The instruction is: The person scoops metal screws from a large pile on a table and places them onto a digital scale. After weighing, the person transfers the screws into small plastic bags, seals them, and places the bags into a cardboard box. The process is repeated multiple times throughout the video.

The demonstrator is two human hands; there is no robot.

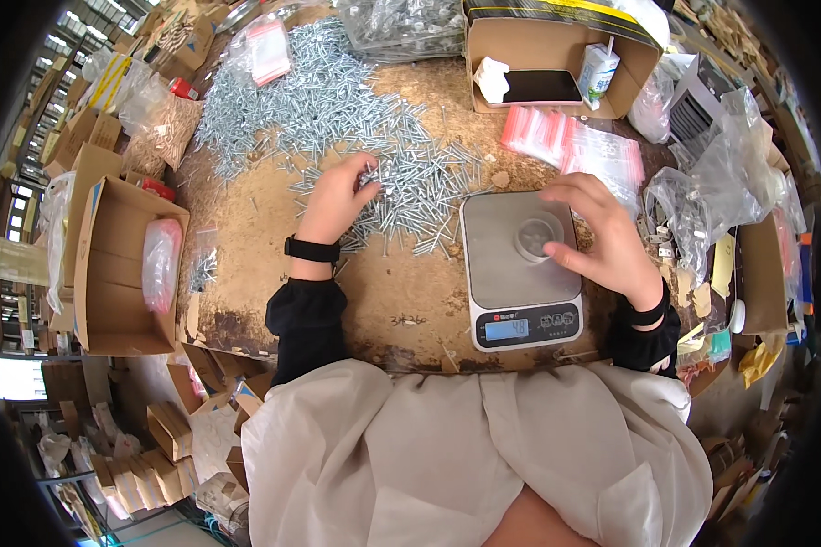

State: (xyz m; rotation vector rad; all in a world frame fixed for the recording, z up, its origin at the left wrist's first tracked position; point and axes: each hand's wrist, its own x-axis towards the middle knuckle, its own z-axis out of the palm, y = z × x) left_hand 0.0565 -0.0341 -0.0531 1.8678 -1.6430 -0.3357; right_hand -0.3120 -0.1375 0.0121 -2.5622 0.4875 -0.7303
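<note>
My left hand (339,199) dips into the near side of a big pile of silver screws (406,191), its fingers curled round a few of them. A digital kitchen scale (506,273) with a steel plate and lit display lies to the right. On its plate stands a small clear plastic cup (526,239); its contents are hard to make out. My right hand (602,232) hovers over the scale's right side, fingers and thumb apart. The thumb tip overlaps the cup's rim; whether it touches I cannot tell.
Red-edged zip bags (575,150) lie beyond the scale. Behind them, an open carton (556,50) holds a phone (540,87) and a drink carton (598,73). At left are a cardboard box (123,319) and a small bag of screws (204,266). Clear plastic wrap (721,191) heaps at right.
</note>
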